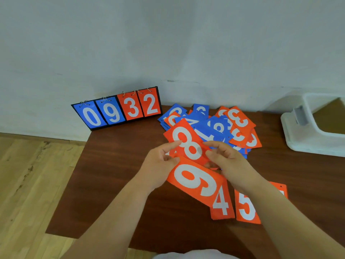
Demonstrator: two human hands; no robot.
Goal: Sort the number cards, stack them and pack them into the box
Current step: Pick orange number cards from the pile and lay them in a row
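A loose heap of blue and red number cards (214, 126) lies on the brown table (115, 174). My left hand (160, 165) pinches the left edges of a red 8 card (186, 143) and a red 9 card (196, 181). My right hand (225, 157) holds the right edge of the red 8 card, fingers curled over it. A red 4 card (222, 204) and a red 5 card (246, 208) lie flat on the table beneath my right forearm. Another red card (280, 188) peeks out to the right of that forearm.
A flip scoreboard (119, 109) showing 0 9 3 2 stands at the table's back left against the wall. A white box (298, 135) with a brown inside sits at the right edge. Wooden floor lies to the left of the table.
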